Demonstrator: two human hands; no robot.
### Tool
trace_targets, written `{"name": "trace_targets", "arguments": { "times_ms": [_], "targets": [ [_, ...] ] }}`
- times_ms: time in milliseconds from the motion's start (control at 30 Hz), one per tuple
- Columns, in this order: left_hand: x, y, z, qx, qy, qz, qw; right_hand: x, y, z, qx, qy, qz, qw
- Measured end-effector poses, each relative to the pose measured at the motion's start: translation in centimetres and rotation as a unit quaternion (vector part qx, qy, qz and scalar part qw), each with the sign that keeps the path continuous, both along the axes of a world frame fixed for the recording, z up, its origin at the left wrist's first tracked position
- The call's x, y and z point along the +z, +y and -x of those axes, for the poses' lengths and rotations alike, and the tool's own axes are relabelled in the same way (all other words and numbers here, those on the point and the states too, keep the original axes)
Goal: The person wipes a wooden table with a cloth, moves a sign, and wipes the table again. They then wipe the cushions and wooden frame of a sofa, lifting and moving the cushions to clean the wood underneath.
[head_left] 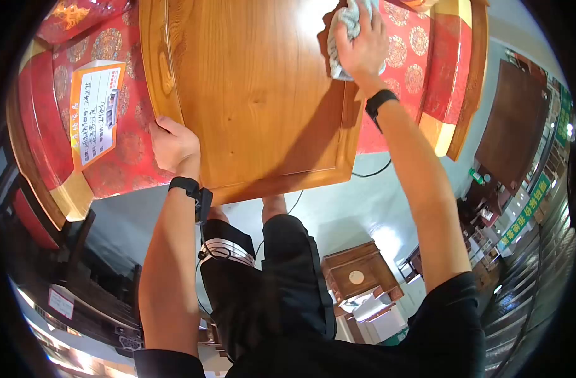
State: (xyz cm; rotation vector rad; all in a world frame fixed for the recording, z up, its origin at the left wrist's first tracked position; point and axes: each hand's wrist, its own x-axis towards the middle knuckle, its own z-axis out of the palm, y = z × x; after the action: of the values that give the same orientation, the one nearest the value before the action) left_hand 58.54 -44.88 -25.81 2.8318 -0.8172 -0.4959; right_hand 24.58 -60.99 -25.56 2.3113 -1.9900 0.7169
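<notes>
My right hand [365,53] presses a pale grey-green cloth [338,47] against the upper right edge of a varnished wooden panel [256,101]. The panel has a raised frame and a lighter, glossy patch near its top. On the panel's left edge, my left hand [176,146] is closed around the wood, its fingertips partly hidden. Both wrists wear black bands, and a dark cable hangs from the left one.
Red patterned cushions [127,154] on wooden-edged seating lie on both sides of the panel. A handwritten price card [97,113] stands on the left one. Behind me are a small wooden cabinet [357,271] and dark furniture [92,302]. Cables run across the floor.
</notes>
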Motion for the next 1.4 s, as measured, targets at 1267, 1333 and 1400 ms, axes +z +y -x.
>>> {"name": "trace_targets", "arguments": {
  "times_ms": [1267, 1333, 1400],
  "targets": [
    [13.2, -16.5, -25.0, -0.459, -0.070, -0.071, 0.883, 1.9, 19.1, -16.6, -0.145, -0.061, -0.202, 0.967],
    [19.4, -20.7, -22.9, -0.533, -0.100, -0.048, 0.839, 2.2, 19.1, -16.5, -0.135, -0.064, -0.215, 0.965],
    [23.3, -24.6, -21.3, -0.612, -0.179, 0.058, 0.768, 2.4, 19.1, -16.4, -0.140, -0.071, -0.212, 0.965]
  ]
}}
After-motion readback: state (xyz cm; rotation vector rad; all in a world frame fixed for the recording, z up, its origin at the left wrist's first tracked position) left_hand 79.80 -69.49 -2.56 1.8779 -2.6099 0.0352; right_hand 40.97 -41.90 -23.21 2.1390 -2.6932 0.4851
